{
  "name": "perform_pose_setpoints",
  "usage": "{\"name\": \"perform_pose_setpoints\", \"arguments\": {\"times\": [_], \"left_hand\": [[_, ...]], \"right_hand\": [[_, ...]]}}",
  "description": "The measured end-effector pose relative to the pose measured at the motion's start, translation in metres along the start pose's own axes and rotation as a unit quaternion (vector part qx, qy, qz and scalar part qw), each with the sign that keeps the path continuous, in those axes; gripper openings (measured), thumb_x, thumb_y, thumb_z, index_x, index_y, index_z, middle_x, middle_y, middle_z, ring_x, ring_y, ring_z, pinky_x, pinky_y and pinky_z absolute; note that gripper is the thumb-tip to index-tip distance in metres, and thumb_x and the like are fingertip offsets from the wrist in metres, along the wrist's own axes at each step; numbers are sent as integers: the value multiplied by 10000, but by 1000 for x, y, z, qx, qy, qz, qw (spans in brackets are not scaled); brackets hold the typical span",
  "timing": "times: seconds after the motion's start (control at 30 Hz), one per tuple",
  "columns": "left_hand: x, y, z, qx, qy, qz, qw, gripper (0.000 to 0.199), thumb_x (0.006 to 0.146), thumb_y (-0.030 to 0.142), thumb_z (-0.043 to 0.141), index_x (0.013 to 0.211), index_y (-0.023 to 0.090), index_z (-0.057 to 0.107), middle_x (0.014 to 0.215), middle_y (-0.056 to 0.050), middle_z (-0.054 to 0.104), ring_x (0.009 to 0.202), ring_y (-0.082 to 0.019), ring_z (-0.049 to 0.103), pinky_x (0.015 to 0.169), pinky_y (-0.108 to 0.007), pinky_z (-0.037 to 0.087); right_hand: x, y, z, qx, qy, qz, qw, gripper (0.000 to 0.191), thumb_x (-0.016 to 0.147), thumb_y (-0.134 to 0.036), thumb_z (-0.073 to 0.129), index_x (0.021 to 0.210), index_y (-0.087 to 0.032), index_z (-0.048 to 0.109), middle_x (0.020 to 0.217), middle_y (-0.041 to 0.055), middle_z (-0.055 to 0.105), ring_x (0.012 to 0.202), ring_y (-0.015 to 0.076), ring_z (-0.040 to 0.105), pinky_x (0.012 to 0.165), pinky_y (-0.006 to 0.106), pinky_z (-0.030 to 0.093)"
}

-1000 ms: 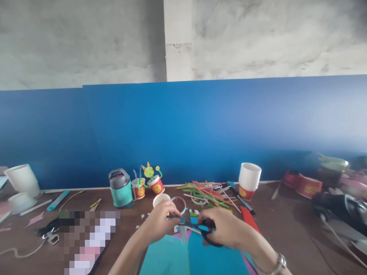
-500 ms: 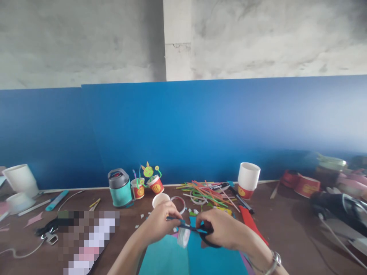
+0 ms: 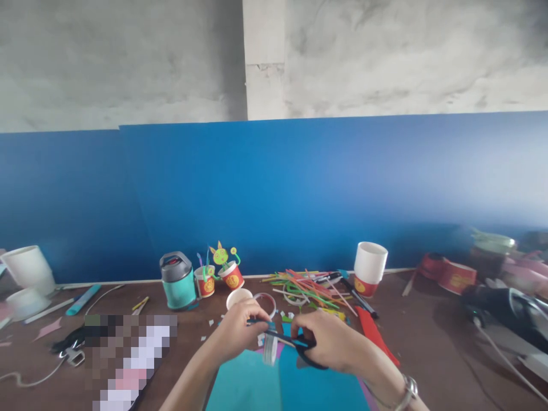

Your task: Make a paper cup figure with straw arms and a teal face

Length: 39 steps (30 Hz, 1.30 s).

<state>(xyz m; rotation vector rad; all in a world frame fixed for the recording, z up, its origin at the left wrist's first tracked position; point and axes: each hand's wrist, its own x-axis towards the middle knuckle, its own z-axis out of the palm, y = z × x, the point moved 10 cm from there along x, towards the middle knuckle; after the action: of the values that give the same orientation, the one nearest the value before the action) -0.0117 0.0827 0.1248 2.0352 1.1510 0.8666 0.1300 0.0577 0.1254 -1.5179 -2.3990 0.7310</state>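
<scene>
My right hand [image 3: 329,338] is closed on the handles of dark scissors [image 3: 312,355], whose blades point left toward my left hand [image 3: 243,324]. The fingers of my left hand are pinched together at the blade end, on something dark and thin that I cannot make out. Just below the blades hangs a small roll of clear tape [image 3: 270,349]. Under both hands lie a light teal sheet [image 3: 246,379] and a darker blue sheet [image 3: 321,382]. A white paper cup [image 3: 238,298] stands behind my left hand.
Colourful sticks [image 3: 306,288] lie in a pile behind my hands. White and red cups [image 3: 370,265] stand to their right, near a red strip [image 3: 374,334]. At the left are a teal jar [image 3: 178,288] and two decorated cups [image 3: 232,277]. A blue panel [image 3: 299,194] borders the table.
The tape roll has swung slightly left and hangs more upright. Both hands keep nearly the same place, with the scissors still in my right hand.
</scene>
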Motion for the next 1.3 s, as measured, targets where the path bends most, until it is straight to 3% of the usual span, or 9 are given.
{"name": "perform_pose_setpoints", "arguments": {"times": [0.13, 0.37, 0.67, 0.93, 1.3], "left_hand": [[3, 0, -7, -7, 40, -7, 999, 125, 743, 240, 632, 711, 185, 740, 748, -29, 624, 819, -203, 554, 734, -286, 393], [3, -12, 0, -64, 18, -51, 996, 162, 731, 296, 625, 735, 182, 739, 733, -17, 621, 745, -184, 582, 683, -262, 425], [4, -24, -6, -130, 64, -90, 985, 320, 733, 443, 634, 823, 150, 725, 759, -34, 638, 730, -202, 588, 678, -293, 440], [2, -9, -14, 26, 58, -57, 996, 155, 706, 263, 611, 737, 189, 744, 763, -22, 585, 802, -213, 568, 716, -301, 410], [0, -9, -5, 33, 17, -32, 999, 133, 734, 252, 638, 762, 219, 764, 747, -25, 646, 822, -216, 561, 716, -291, 410]], "right_hand": [[0, -2, -6, -19, 25, -9, 999, 262, 645, -228, 678, 906, -257, 688, 725, -31, 707, 666, 151, 611, 539, 214, 294], [-2, -3, -7, -16, 19, 6, 1000, 244, 635, -229, 690, 877, -266, 692, 695, -40, 698, 644, 144, 610, 533, 215, 284], [0, 0, -13, -33, 48, 6, 998, 262, 660, -278, 709, 920, -262, 683, 817, -15, 715, 741, 179, 620, 579, 231, 306], [-5, 6, -20, -60, 60, 20, 996, 264, 644, -259, 711, 907, -267, 688, 828, -22, 706, 746, 172, 608, 581, 235, 300], [-4, -3, -12, -49, 32, 12, 998, 241, 653, -206, 683, 880, -275, 723, 759, -12, 747, 706, 180, 665, 549, 228, 310]]}}
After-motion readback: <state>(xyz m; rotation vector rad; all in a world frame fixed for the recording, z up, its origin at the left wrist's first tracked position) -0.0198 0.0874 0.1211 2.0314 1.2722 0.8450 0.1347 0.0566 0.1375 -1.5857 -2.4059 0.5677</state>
